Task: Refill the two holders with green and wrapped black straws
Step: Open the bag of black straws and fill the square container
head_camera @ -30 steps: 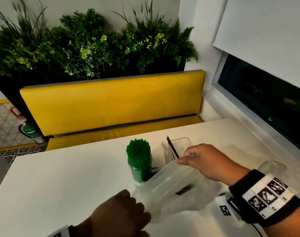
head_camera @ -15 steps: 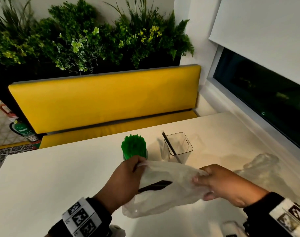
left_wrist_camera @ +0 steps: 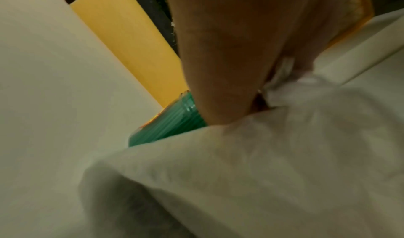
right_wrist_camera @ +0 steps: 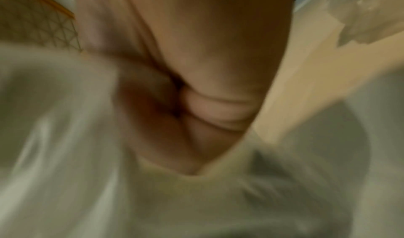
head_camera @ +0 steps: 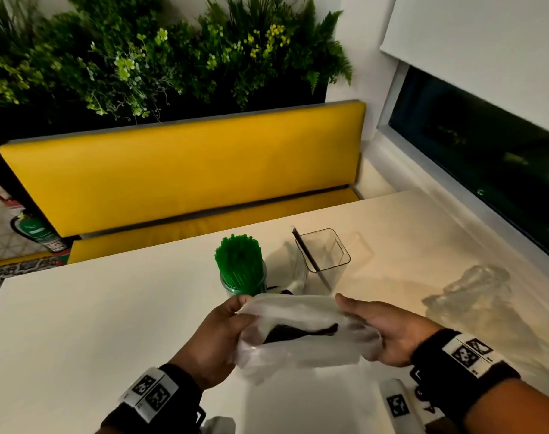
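Presently I note both hands grasping one translucent plastic bag [head_camera: 301,333] above the table [head_camera: 94,324]: the left hand [head_camera: 216,333] pinches its left end, the right hand [head_camera: 389,330] grips its right end. Dark straws [head_camera: 298,332] show through the bag. Just beyond it stands the round holder [head_camera: 243,285] packed with green straws [head_camera: 238,260]; beside that on the right, the clear square holder [head_camera: 323,258] contains a single black straw [head_camera: 309,256]. I record a crumpled clear wrapper [head_camera: 476,289] lying well apart at right.
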Available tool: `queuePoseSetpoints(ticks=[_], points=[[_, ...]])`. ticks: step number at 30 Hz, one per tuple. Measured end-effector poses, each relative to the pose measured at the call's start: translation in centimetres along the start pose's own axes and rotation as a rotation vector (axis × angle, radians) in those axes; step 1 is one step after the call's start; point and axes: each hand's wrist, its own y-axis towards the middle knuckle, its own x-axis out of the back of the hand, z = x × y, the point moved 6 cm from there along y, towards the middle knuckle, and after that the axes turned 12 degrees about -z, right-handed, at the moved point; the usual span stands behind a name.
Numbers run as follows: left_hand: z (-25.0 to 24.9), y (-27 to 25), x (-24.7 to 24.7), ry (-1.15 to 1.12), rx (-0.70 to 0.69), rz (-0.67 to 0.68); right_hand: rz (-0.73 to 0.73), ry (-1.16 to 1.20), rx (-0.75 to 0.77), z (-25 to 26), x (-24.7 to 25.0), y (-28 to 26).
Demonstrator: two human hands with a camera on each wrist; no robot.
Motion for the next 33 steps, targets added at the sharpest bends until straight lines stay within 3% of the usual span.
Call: queuePoseSetpoints(ticks=[2,4,5,6,8,10,12,13,14,15,16,18,19,21,24,27,31,33], points=[[0.6,0.3,-0.1,-0.092,0.058,-0.007,-0.167,-0.338,0.177,0.6,0.8,1.6],[0.7,0.9,0.1,0.018,-0.011,-0.118,-0.459,-0.791,0.589,2.6,0.6,2.2],[0.5,0.9,0.0,0.075,-0.05,-0.156,-0.505,-0.903,0.785,3.5,-0.6,1.5],[0.1,1.1,-0.1,0.112,-0.09,-0.177,-0.446,-0.938,0.907,3.8,-2.1,0.6],[-1.2,1.5,-0.5,0.175,-0.175,-0.179,-0.289,-1.064,0.896,3.1,-4.6,0.6],[-2.6,1.8,-0.4,0.345,-0.3,-0.225,-0.257,-1.263,0.809,2.2,-5.5,1.8],[-4.2,1.1,-0.4,0.866,-0.607,-0.418,-0.27,-1.248,0.809,2.1,-5.9,2.8],[-4.8,0.0,-1.1,1.119,-0.882,-0.537,-0.273,-1.194,0.816,2.1,-6.0,3.1],[-4.7,-1.6,-2.8,1.272,-1.174,-0.515,-0.259,-1.131,0.819,2.2,-6.1,3.3],[-3.4,-2.9,-4.6,1.359,-1.401,-0.365,-0.233,-1.057,0.825,2.3,-6.2,3.5],[-1.6,-3.7,-5.8,1.437,-1.508,-0.157,-0.199,-0.971,0.835,2.4,-6.4,3.7],[1.7,-3.2,-6.0,1.664,-1.391,0.149,-0.161,-0.77,0.826,3.0,-6.2,3.6],[2.6,-2.6,-5.3,1.767,-1.292,0.193,-0.16,-0.662,0.805,3.4,-5.8,3.8],[3.2,-2.0,-3.5,1.867,-1.254,0.171,-0.147,-0.422,0.746,3.8,-5.0,3.9],[4.4,-2.6,-2.3,1.782,-1.24,0.175,-0.137,-0.064,0.589,3.1,-3.8,5.2],[6.4,-2.8,-1.7,1.785,-0.957,0.247,-0.085,-0.082,0.539,1.4,-4.2,5.6],[4.1,-1.7,-4.3,1.25,-0.852,0.026,0.022,-0.308,0.598,-0.3,-5.7,5.1],[4.3,0.3,-5.0,1.162,-0.733,-0.041,0.045,-0.32,0.623,-0.5,-6.0,5.1]])
